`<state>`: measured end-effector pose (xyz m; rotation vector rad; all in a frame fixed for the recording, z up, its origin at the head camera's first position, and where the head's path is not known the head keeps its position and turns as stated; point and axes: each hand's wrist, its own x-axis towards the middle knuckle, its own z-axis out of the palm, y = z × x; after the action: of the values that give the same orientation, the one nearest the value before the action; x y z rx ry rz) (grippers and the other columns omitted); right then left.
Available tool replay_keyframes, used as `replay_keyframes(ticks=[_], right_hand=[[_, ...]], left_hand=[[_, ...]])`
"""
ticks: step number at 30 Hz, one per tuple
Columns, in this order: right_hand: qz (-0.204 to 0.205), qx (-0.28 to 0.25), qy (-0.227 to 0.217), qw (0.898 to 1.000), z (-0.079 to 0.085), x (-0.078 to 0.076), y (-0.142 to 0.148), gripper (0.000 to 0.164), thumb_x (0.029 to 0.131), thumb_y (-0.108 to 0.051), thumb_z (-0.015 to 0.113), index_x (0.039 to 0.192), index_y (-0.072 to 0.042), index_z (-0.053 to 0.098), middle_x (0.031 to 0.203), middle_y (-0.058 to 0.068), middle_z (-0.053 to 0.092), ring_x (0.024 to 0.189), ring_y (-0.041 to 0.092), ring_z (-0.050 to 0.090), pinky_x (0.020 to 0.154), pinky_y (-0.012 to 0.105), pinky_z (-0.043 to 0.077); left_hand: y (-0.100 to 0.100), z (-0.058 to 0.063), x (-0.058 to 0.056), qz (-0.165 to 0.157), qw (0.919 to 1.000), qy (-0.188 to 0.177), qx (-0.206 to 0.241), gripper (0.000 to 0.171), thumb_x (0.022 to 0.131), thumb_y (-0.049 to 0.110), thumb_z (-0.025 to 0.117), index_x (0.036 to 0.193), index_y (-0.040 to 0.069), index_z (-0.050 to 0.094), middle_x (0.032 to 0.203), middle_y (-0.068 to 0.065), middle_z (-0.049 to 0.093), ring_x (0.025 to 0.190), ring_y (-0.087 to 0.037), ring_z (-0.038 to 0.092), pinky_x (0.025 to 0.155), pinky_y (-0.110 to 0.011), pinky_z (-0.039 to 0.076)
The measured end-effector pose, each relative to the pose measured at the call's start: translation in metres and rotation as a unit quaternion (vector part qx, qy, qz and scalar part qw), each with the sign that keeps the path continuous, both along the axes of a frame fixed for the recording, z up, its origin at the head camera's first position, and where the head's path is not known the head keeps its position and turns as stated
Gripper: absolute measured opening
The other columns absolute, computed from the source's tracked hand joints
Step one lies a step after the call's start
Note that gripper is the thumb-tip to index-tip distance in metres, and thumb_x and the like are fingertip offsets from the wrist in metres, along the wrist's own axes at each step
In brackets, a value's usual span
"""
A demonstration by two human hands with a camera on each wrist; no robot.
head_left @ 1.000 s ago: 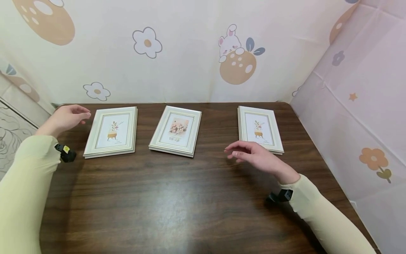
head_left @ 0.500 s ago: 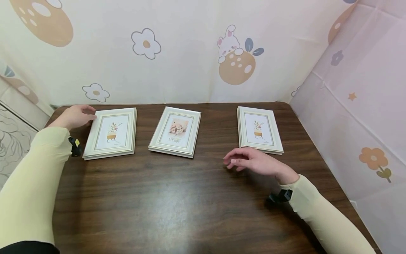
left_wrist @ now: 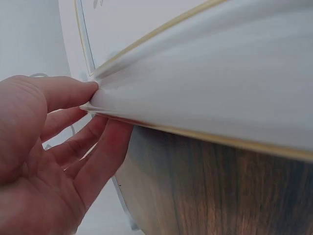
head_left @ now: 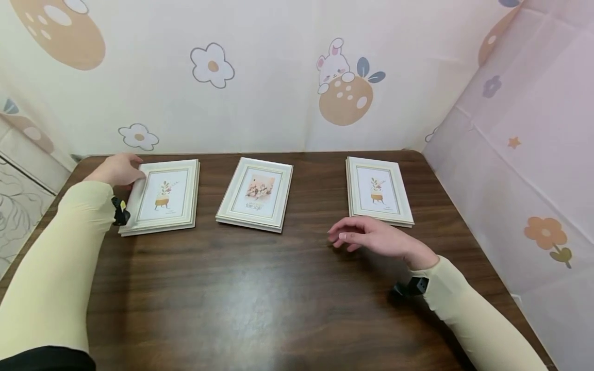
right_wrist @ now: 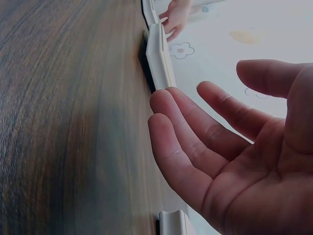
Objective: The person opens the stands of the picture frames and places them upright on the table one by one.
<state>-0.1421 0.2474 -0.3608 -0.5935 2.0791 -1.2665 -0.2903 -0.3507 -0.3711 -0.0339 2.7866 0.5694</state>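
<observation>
Near the far left corner of a glossy, wood-grained tabletop (head_left: 223, 299), the left hand (head_left: 115, 171) has its grip clamped on a rectangular white frame (head_left: 166, 195), thumb above its moulded edge, fingers beneath. A similar middle frame (head_left: 256, 195) lies slanted by the far edge. The right hand (head_left: 377, 236), loosely curved, thumb and fingers apart, is beside the right frame (head_left: 378, 190), near the far right corner.

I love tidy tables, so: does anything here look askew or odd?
Slightly: the middle frame lies crooked on the table, and its gap to the right frame is wider than to the left frame: uneven spacing.
</observation>
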Motion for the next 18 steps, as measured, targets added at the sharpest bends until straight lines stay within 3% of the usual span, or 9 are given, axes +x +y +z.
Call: replay_keyframes(ticks=[4,11,15,18], right_hand=[[-0.002,-0.003,0.000,1.000,0.000,0.000,0.003,0.033,0.106,-0.021,0.051,0.129,0.001,0.058,0.121,0.020,0.065,0.110,0.035,0.064,0.088,0.041,0.056],[0.000,-0.005,0.004,1.000,0.002,0.000,0.005,0.035,0.106,-0.022,0.050,0.130,0.002,0.057,0.122,0.020,0.064,0.111,0.036,0.064,0.088,0.041,0.056],[-0.007,-0.009,0.006,1.000,0.003,-0.002,0.006,0.034,0.106,-0.020,0.050,0.130,0.003,0.057,0.123,0.021,0.064,0.111,0.037,0.063,0.087,0.042,0.056],[-0.014,-0.012,0.010,1.000,0.004,-0.003,0.007,0.033,0.106,-0.019,0.050,0.130,0.003,0.057,0.123,0.023,0.063,0.111,0.039,0.062,0.087,0.042,0.056]], left_hand=[[0.000,0.000,-0.001,-0.007,0.9999,0.007,-0.004,0.052,0.094,0.012,0.057,0.134,-0.016,0.041,0.117,-0.040,0.050,0.071,-0.026,0.067,0.067,-0.044,0.055],[-0.003,0.005,0.004,0.026,0.9992,0.030,0.003,0.053,0.094,0.016,0.060,0.137,-0.010,0.044,0.121,-0.038,0.050,0.085,-0.037,0.062,0.073,-0.052,0.050],[-0.005,0.008,0.006,0.037,0.9982,0.023,0.042,0.056,0.095,0.017,0.060,0.138,-0.013,0.042,0.123,-0.040,0.048,0.089,-0.041,0.063,0.072,-0.048,0.054],[-0.009,0.009,0.010,0.033,0.9967,0.006,0.074,0.059,0.097,0.020,0.058,0.140,-0.016,0.038,0.131,-0.040,0.044,0.103,-0.047,0.059,0.079,-0.051,0.054]])
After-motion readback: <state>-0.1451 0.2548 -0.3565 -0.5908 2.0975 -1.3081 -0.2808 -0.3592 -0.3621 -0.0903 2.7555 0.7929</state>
